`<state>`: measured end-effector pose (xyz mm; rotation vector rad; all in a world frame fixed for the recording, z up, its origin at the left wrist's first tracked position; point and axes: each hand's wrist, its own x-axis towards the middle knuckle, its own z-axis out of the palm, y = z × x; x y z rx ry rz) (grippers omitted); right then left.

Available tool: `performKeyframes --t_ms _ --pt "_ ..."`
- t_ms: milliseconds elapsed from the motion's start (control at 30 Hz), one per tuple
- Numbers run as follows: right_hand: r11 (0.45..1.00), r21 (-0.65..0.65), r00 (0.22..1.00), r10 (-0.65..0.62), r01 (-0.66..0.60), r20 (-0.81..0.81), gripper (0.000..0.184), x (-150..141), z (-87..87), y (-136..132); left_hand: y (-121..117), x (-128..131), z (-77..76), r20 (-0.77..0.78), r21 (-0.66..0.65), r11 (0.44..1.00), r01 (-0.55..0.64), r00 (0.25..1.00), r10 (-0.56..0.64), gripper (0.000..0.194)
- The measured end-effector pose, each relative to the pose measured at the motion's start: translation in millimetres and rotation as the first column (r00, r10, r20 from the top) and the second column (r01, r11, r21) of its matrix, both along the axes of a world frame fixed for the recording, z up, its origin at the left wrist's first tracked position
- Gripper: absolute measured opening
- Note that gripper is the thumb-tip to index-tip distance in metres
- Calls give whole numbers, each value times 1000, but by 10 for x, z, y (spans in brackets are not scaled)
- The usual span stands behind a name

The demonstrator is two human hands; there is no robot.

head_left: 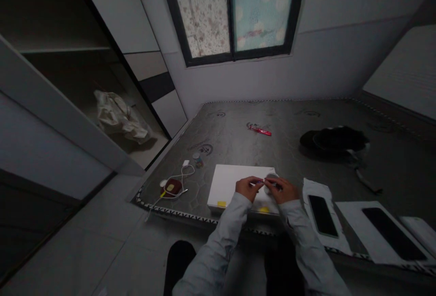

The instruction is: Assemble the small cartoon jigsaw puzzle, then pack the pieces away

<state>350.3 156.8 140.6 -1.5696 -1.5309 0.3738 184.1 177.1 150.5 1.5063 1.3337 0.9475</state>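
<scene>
Both hands meet above a white box that lies flat at the near edge of the mattress. My left hand is closed in a pinch, thumb against fingers. My right hand is pinched too, its fingertips almost touching the left ones. A tiny reddish-purple bit shows between the fingertips, too small to name. Partly hidden by my right hand, a round grey-white thing is at the box's right side. Two yellow patches mark the box's front edge.
To the left are a small jar, a white cable with a plug and a dark red item. A red packet lies farther back. On the right are a black cap and two phones on white sheets.
</scene>
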Motion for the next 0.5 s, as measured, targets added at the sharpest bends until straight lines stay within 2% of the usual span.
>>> performKeyframes --t_ms 100,200,300,433,500 --pt "995 -96 994 -52 43 -99 44 1 11 1 23 105 73 65 -18 1000 -14 998 15 21" --pt "987 -152 970 -78 43 -231 47 88 -26 35 75 161 81 161 -99 995 -1 987 17 22" --pt "985 -160 917 1 -71 -399 54 209 -85 85 134 168 80 257 -193 977 94 965 -42 30" --pt "936 -233 842 107 -265 -528 66 312 -141 121 178 137 129 270 -285 934 215 953 -138 46" --pt "943 -232 853 89 -239 -515 68 298 -150 107 172 132 159 244 -294 934 203 961 -132 47"
